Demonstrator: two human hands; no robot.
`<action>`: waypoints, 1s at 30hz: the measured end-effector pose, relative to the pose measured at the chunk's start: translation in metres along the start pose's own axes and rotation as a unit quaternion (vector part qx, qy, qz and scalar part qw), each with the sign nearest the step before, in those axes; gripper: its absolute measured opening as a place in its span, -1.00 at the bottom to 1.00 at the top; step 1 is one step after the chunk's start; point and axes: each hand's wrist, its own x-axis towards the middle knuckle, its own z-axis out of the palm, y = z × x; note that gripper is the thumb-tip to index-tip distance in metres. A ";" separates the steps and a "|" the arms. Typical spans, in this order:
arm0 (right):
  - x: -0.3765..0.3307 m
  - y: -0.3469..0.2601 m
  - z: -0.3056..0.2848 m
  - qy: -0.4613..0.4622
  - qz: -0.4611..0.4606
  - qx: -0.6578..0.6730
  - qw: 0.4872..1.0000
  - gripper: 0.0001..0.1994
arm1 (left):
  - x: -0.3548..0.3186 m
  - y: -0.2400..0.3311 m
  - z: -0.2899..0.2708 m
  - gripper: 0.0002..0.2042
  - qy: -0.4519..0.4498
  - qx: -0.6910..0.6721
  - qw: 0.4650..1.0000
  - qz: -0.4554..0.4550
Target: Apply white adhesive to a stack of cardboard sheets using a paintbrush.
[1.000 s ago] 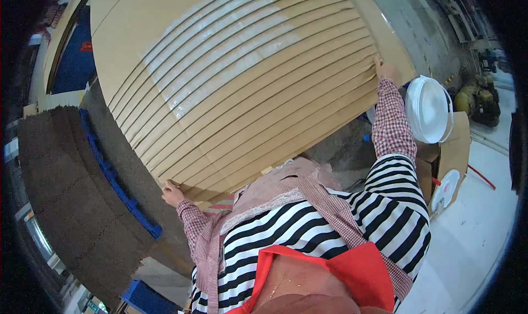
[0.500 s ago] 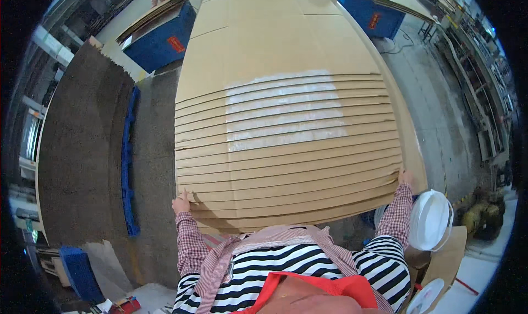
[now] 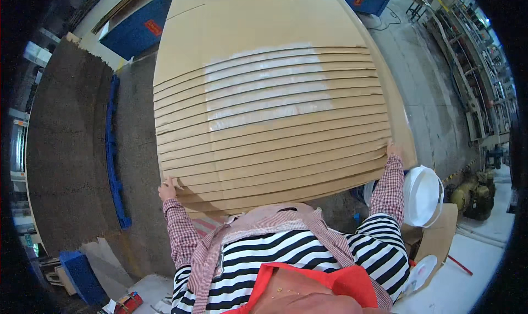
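A row of brown cardboard sheets (image 3: 297, 143) lies in front of me, overlapped like shingles so that each edge shows as a strip. Across the middle strips runs a whitish, glossy coated patch (image 3: 267, 88). My left hand (image 3: 168, 189) grips the left edge near the front, its fingers bent over the top sheet. At the right edge, slightly farther off, my right hand (image 3: 394, 149) is closed round the side of the sheets. The undersides of both hands are hidden. Front sheets reach close to my body.
Larger cardboard (image 3: 258, 17) extends beyond the strips. Left of it stands a dark stack (image 3: 66, 143) on a blue pallet (image 3: 114, 165). A white bucket (image 3: 422, 195) sits close to my right arm. Blue bins (image 3: 135, 30) stand farther back, and metal racking (image 3: 467, 66) lines the right.
The whole view has shifted, so the sheets and surroundings sit higher and farther left in the picture. Both hands keep to the same side edges of the sheets.
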 end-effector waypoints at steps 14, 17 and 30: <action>0.013 0.010 0.020 0.042 0.005 0.066 0.997 -0.38 | -0.018 0.015 -0.005 -0.19 0.023 0.040 0.999 -0.012; 0.024 0.015 0.024 0.045 0.022 0.115 0.992 -0.33 | -0.008 0.006 -0.003 -0.19 -0.001 0.009 1.000 -0.009; 0.074 0.066 0.081 -0.033 0.124 0.242 0.962 -0.13 | 0.020 -0.046 0.022 -0.35 -0.157 -0.503 0.844 -0.100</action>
